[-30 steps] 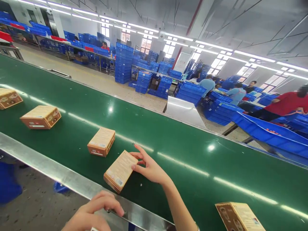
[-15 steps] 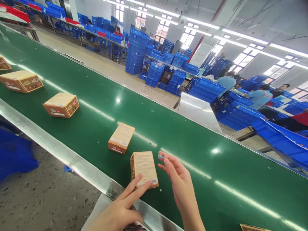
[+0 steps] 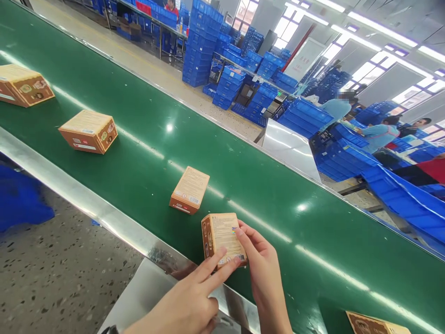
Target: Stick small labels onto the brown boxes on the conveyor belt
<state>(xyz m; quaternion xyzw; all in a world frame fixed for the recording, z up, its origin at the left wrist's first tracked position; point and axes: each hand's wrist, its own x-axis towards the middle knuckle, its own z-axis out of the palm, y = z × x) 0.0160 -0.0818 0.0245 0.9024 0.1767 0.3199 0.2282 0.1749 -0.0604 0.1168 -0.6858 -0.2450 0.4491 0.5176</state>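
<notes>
A small cardboard box [image 3: 224, 236], tan on top with printed text and brown on its side, lies on the green conveyor belt in front of me. Two outstretched fingers of my left hand [image 3: 194, 292] rest on its near end, by the barcode; the other fingers are curled under. My right hand [image 3: 259, 253] is at the box's right edge, with the thumb pressing a tiny shiny, rainbow-coloured sticker [image 3: 234, 230] against the top face. The fingers of that hand are partly hidden behind the box edge.
Similar boxes sit on the green belt [image 3: 139, 176]: one box [image 3: 190, 189] just beyond, another [image 3: 89, 131] farther left, and one [image 3: 375, 323] at lower right. A metal rail [image 3: 114, 227] edges the belt. Stacked blue crates [image 3: 201, 44] and several people stand across the aisle.
My right hand has brought the sticker leftward onto the box top; before, it was held in the air beside the box. The boxes nearest me have shifted right in view, and my left fingers stay on the box.
</notes>
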